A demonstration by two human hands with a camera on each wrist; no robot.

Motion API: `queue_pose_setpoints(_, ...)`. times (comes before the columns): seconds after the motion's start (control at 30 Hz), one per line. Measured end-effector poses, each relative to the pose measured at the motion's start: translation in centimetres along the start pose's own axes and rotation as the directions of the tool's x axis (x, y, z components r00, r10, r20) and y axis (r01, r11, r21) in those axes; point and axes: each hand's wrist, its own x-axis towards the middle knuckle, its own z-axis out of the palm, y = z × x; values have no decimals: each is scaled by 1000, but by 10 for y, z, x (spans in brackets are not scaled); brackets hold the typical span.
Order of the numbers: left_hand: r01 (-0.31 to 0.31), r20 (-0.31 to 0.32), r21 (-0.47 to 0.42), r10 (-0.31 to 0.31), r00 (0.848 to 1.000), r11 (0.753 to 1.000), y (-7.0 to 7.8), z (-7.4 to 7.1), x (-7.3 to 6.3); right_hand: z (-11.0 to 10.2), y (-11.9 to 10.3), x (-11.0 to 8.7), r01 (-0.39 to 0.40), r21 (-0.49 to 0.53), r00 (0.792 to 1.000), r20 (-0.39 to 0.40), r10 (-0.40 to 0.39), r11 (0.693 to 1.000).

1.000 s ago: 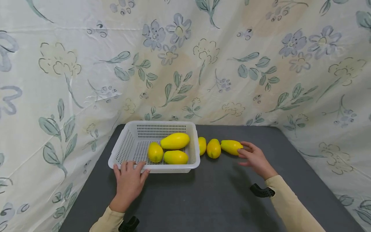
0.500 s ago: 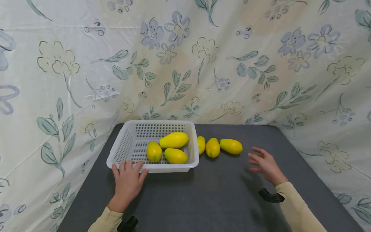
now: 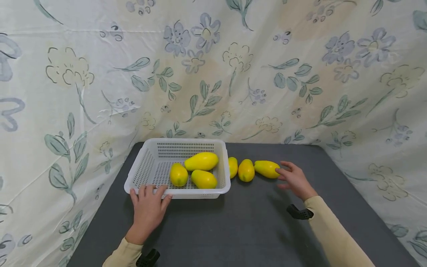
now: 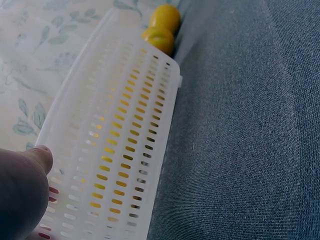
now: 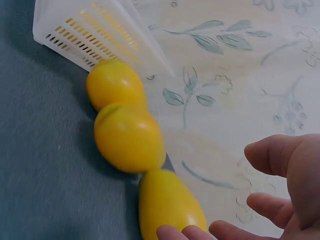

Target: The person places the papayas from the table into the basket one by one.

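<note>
A white slotted plastic basket stands at the back left of the dark table, with three yellow, mango-like fruits inside. My left hand grips its front rim near the left corner; the thumb shows at the rim, and reddish skin shows through the slots behind the wall. Three similar fruits lie in a row right of the basket. At the rightmost fruit, my right hand has its fingers spread and relaxed, fingertips right at the fruit's end. The basket wall partly hides the leftmost one.
A pale flowered cloth hangs behind the table and along its sides. The dark tabletop extends in front of the basket and fruits. Black straps sit at both wrists over cream sleeves.
My right hand drew back right from the rightmost fruit, then returned to its end. One fruit in the basket has tilted slightly. The left hand stays on the basket rim.
</note>
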Motion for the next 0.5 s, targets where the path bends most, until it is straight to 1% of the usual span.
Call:
queue_pose_setpoints(0.13, 1, 5, 2, -1, 1000, 1000, 0, 0, 0, 14, -11, 17, -6, -8, 1000, 14, 6, 1000)
queue_pose_setpoints(0.27, 5, 0, 6, -5, 1000, 1000, 0, 0, 0, 29, -18, 34, -12, -15, 1000, 23, 12, 1000)
queue_pose_setpoints(0.37, 8, -8, 8, -7, 1000, 1000, 0, 0, 0, 39, -20, 43, -10, -18, 1000, 27, 10, 1000)
queue_pose_setpoints(0.5, 9, -1, 8, -9, 1000, 1000, 1, 1, 0, 50, -22, 51, -7, -27, 1000, 28, 8, 1000)
